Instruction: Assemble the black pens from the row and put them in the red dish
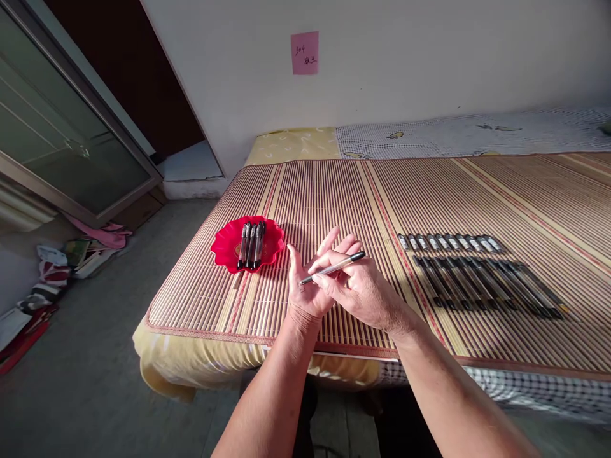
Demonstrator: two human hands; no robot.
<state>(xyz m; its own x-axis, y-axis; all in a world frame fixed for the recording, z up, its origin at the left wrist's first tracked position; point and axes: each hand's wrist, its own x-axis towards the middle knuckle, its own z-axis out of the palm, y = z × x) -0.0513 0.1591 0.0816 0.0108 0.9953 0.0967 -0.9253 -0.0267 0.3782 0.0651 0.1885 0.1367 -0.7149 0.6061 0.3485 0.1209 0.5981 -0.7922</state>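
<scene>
My right hand (365, 289) grips a pen (334, 266) the way one writes, its tip pointing down and left. The pen has a clear barrel and a black end. Its tip meets or nearly meets the palm of my left hand (308, 292), which is turned up with fingers spread. To the left, a red wavy-edged plate (223, 245) bears several capped pens (251, 245) side by side. On the right lie a row of black pen caps (449, 243) and, nearer me, a row of uncapped pens (477, 283).
A slatted bamboo mat (324, 191) covers the bed, over yellow and checked cloth (281, 145). A pink note (304, 53) is stuck to the wall. Left of the bed, the floor (109, 305) holds papers and a pink cloth (107, 235) by a glass door (62, 127).
</scene>
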